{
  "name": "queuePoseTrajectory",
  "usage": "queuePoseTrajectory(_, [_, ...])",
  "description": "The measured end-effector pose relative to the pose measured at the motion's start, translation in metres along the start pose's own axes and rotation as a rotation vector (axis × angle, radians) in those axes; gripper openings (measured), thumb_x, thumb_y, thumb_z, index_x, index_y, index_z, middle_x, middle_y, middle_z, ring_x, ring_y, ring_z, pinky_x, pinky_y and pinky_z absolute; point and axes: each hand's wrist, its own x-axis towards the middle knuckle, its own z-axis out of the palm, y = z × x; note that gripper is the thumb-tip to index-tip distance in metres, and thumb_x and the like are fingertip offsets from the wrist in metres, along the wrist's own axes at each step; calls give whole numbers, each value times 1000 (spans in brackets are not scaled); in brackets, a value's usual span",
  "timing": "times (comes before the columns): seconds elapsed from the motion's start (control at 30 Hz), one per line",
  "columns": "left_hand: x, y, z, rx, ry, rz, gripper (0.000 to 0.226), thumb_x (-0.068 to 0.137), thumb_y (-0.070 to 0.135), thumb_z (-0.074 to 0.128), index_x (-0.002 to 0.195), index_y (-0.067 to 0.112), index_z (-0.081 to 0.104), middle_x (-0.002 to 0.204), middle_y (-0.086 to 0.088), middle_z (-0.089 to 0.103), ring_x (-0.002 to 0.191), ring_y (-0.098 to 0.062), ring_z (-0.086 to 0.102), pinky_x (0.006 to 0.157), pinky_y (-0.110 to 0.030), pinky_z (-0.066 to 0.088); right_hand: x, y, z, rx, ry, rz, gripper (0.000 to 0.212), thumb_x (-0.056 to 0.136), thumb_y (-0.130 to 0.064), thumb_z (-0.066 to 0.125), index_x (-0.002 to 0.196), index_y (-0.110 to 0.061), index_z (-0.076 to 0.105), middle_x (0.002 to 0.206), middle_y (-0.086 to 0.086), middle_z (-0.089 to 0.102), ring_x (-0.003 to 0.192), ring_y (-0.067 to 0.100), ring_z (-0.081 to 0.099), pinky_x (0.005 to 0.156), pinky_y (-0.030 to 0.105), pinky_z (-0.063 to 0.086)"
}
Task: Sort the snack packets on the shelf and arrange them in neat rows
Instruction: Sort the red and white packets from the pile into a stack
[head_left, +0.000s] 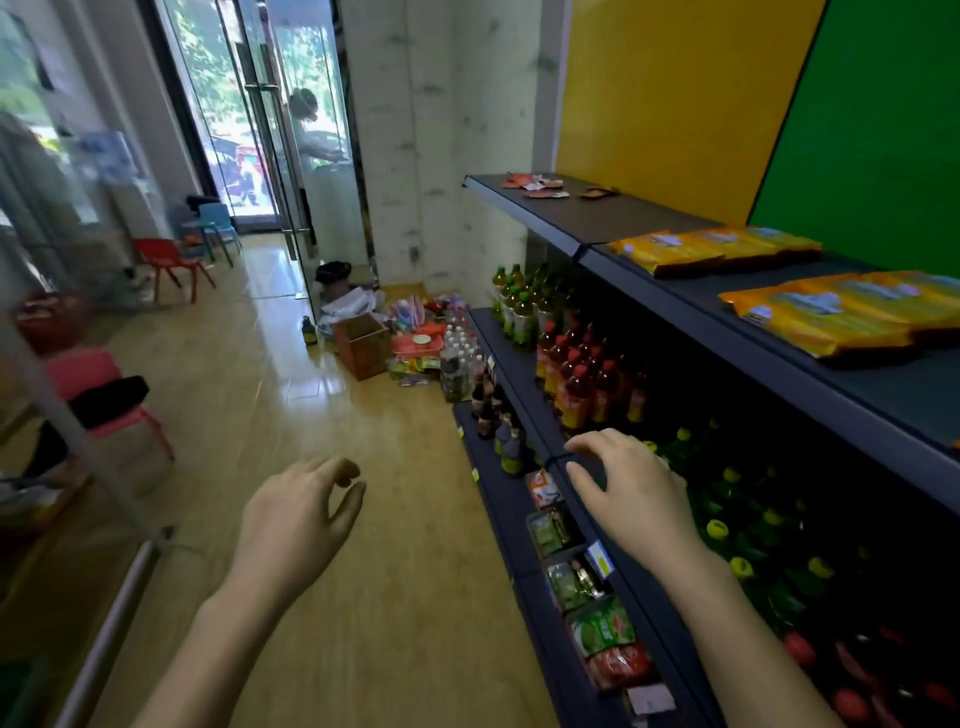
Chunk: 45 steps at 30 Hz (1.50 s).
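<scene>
Two empty grips; the packets on the top shelf are not yet reached.
Both hold nothing: left grip (296, 512) loosely curled, right grip (631, 493) spread. On the top shelf (613, 218), small red packets (540, 186) lie scattered far ahead of and above the right grip, roughly five, too small to count surely. Up-right of it sit the nearer yellow pile (831, 312) and farther yellow pile (717, 247). Better to step closer, group like with like, then square the edges.

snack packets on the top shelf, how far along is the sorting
Done: large yellow-orange packets lie in two overlapping rows on the dark top shelf. In hand: nothing; the left hand and right hand are both empty. Left: small red-orange packets lie scattered at the shelf's far end.
</scene>
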Motion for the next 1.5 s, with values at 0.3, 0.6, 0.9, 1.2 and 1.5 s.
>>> queuePoseTrajectory(0.3, [106, -76, 75, 13, -112, -99, 23, 88, 40, 54, 102, 26, 66, 98, 11, 68, 88, -9, 63, 68, -24, 50, 122, -29, 101, 31, -118, -49, 26, 93, -40, 45, 117, -34, 54, 113, -19, 56, 106, 4, 51, 70, 19, 33])
queuePoseTrajectory(0.6, [296, -143, 99, -37, -32, 55, 21, 90, 36, 52, 101, 24, 65, 89, 8, 66, 82, -13, 60, 64, -25, 41, 286, -68, 147, -14, -30, 54, 27, 93, -39, 46, 118, -32, 54, 115, -16, 57, 109, 8, 53, 72, 22, 38])
queuePoseTrajectory(0.9, [449, -168, 150, -34, -64, 212, 23, 91, 40, 48, 102, 26, 63, 94, 10, 67, 85, -12, 61, 67, -23, 40, 398, -64, 182, -61, 21, 192, 25, 92, -39, 47, 115, -33, 54, 114, -16, 58, 107, 10, 55, 76, 25, 44])
queuePoseTrajectory(1.2, [592, -180, 244, -49, -194, 270, 26, 91, 48, 42, 108, 34, 56, 99, 16, 64, 88, -3, 61, 67, -19, 46, 535, -43, 253, -54, -13, 244, 25, 92, -41, 46, 115, -35, 54, 109, -19, 57, 106, 5, 54, 79, 22, 45])
queuePoseTrajectory(1.5, [764, -153, 279, -115, -35, 389, 20, 89, 42, 50, 97, 28, 62, 84, 11, 66, 72, -5, 60, 48, -12, 32, 681, -21, 251, -75, 128, 263, 23, 91, -40, 48, 112, -34, 56, 108, -17, 57, 104, 6, 52, 75, 22, 40])
